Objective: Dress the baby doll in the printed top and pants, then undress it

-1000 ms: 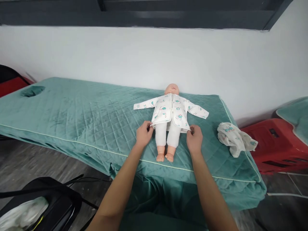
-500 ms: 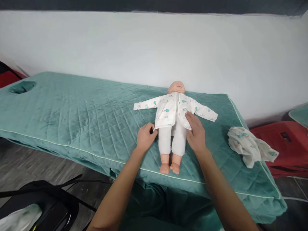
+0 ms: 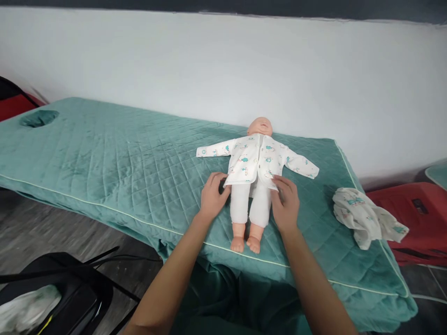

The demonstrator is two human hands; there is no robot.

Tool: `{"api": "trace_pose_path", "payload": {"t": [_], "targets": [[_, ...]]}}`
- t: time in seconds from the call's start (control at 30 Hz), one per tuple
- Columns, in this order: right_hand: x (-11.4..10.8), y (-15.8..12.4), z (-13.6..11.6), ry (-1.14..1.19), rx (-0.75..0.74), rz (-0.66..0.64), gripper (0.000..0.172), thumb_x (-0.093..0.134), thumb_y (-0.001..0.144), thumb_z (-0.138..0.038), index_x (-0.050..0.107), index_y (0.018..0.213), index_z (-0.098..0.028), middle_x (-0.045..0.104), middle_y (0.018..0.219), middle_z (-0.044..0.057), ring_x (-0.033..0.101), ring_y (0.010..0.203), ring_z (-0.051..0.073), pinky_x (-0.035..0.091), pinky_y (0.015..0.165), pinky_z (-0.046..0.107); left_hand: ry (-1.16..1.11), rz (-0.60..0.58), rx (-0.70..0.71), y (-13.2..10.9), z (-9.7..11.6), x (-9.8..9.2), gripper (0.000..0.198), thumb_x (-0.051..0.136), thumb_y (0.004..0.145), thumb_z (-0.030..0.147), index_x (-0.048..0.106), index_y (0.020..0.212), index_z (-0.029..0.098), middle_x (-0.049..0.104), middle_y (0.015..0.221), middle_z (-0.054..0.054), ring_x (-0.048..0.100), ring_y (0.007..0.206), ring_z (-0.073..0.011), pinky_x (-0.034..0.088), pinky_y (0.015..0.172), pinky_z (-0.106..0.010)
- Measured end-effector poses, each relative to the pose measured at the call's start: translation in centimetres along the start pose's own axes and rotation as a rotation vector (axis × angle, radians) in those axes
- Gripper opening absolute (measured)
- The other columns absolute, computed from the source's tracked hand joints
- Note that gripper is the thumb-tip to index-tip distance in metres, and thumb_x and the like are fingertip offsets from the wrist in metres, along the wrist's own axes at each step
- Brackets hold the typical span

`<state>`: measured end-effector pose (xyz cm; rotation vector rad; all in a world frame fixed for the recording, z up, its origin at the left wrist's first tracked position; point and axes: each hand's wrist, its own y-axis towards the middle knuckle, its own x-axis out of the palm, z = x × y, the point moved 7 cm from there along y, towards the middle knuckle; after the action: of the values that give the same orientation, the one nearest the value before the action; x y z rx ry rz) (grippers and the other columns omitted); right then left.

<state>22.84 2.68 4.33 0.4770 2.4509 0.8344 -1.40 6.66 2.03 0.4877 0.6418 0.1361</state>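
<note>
1. Arm pose: both bare forearms reach forward over the near edge of the bed [image 3: 132,153], one either side of the doll [image 3: 261,207]. Left hand [image 3: 213,195] beside the lower jacket corner on its side; right hand [image 3: 287,202] at the opposite corner, about level with it. Backs of both hands mostly up, wrists nearly straight.
2. Doll: count 1. Lies face up near the right end of the bed, head toward the wall [image 3: 195,60], two bare feet close to the near edge. Two white-covered legs, slightly apart.
3. Jacket [image 3: 244,160]: count 1, white, printed with small green figures, on the doll's torso. Two sleeves spread outward; whether arms fill them, cannot tell. Front panels part toward the hem.
4. Crumpled printed cloth [image 3: 363,214]: count 1, at the bed's right edge, partly overhanging, well apart from the right hand.
5. Surroundings: one red plastic item [image 3: 415,204] past the right end; one black chair [image 3: 70,288], lower left, bearing pale cloth [image 3: 30,307].
6. Left fingers: bent, partly closed, gap between thumb and index; tips at the jacket corner. Firm pinch: cannot tell.
7. Right fingers: loosely curved, thumb apart from index; tips touch the hem. Grip on cloth: cannot tell.
</note>
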Motion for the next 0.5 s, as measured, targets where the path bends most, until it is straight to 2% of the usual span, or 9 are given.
{"api": "trace_pose_path", "payload": {"t": [0.07, 0.17, 0.23, 0.3, 0.33, 0.4, 0.47, 0.5], "targets": [[-0.5, 0.0, 1.5, 0.073, 0.172, 0.086, 0.018, 0.058, 0.094, -0.035, 0.071, 0.099, -0.024, 0.069, 0.105, 0.005, 0.063, 0.102, 0.022, 0.05, 0.094, 0.042, -0.043, -0.002, 0.047, 0.3, 0.6, -0.1, 0.027, 0.053, 0.092, 0.022, 0.059, 0.118, 0.022, 0.062, 0.117, -0.008, 0.06, 0.109, -0.0188, 0.05, 0.089, -0.031], [-0.7, -0.4, 4.0, 0.233, 0.418, 0.191, 0.025, 0.065, 0.089, -0.045, 0.067, 0.085, -0.02, 0.061, 0.077, -0.002, 0.056, 0.073, 0.015, 0.048, 0.071, 0.03, -0.121, -0.012, 0.066, 1.2, 1.5, 0.0, 0.028, 0.054, 0.09, 0.018, 0.062, 0.117, 0.022, 0.063, 0.113, -0.006, 0.061, 0.105, -0.0175, 0.05, 0.089, -0.03], [-0.5, -0.6, 5.3, 0.369, 0.518, 0.225, 0.027, 0.069, 0.085, -0.046, 0.064, 0.08, -0.02, 0.053, 0.067, -0.006, 0.047, 0.061, 0.011, 0.043, 0.06, 0.025, -0.172, -0.026, 0.07, 2.1, 2.1, 0.4, 0.025, 0.057, 0.087, 0.017, 0.065, 0.111, 0.022, 0.064, 0.11, -0.005, 0.061, 0.103, -0.0172, 0.049, 0.088, -0.029], [-0.3, -0.5, 6.1, 0.521, 0.574, 0.253, 0.027, 0.072, 0.083, -0.044, 0.06, 0.075, -0.021, 0.049, 0.063, -0.008, 0.044, 0.056, 0.01, 0.041, 0.057, 0.024, -0.265, -0.007, -0.013, 3.1, 1.7, 1.0, 0.012, 0.059, 0.088, 0.021, 0.068, 0.096, 0.02, 0.067, 0.098, -0.003, 0.062, 0.092, -0.0159, 0.049, 0.081, -0.027], [-0.3, -0.4, 6.4, 0.596, 0.592, 0.268, 0.027, 0.073, 0.083, -0.041, 0.058, 0.073, -0.021, 0.049, 0.063, -0.008, 0.046, 0.057, 0.01, 0.044, 0.058, 0.024, -0.349, 0.035, -0.104, 3.5, 0.9, 1.2, 0.01, 0.06, 0.088, 0.024, 0.068, 0.086, 0.019, 0.067, 0.089, -0.001, 0.061, 0.084, -0.0148, 0.048, 0.076, -0.026], [-0.4, -0.1, 6.7, 0.726, 0.608, 0.29, 0.023, 0.072, 0.083, -0.036, 0.058, 0.072, -0.021, 0.057, 0.068, -0.006, 0.056, 0.065, 0.011, 0.051, 0.068, 0.025, -0.607, 0.177, -0.345, 3.9, -1.5, 1.6, 0.02, 0.062, 0.089, 0.032, 0.065, 0.075, 0.017, 0.065, 0.074, 0.0, 0.059, 0.071, -0.013, 0.047, 0.067, -0.024], [-0.5, 0.2, 6.6, 0.818, 0.608, 0.273, 0.015, 0.067, 0.085, -0.035, 0.064, 0.08, -0.021, 0.069, 0.084, -0.001, 0.066, 0.084, 0.015, 0.055, 0.085, 0.031, -0.93, 0.308, -0.547, 3.7, -3.8, 2.2, 0.022, 0.065, 0.088, 0.036, 0.067, 0.079, 0.016, 0.068, 0.077, -0.001, 0.063, 0.071, -0.0137, 0.05, 0.065, -0.025], [-0.5, 0.4, 6.5, 0.849, 0.608, 0.252, 0.015, 0.064, 0.087, -0.035, 0.067, 0.088, -0.021, 0.072, 0.095, 0.001, 0.068, 0.095, 0.018, 0.055, 0.093, 0.035, -1.08, 0.348, -0.603, 3.6, -4.6, 2.5, 0.021, 0.067, 0.087, 0.037, 0.068, 0.085, 0.016, 0.072, 0.083, -0.003, 0.066, 0.075, -0.0149, 0.052, 0.068, -0.026]]}}
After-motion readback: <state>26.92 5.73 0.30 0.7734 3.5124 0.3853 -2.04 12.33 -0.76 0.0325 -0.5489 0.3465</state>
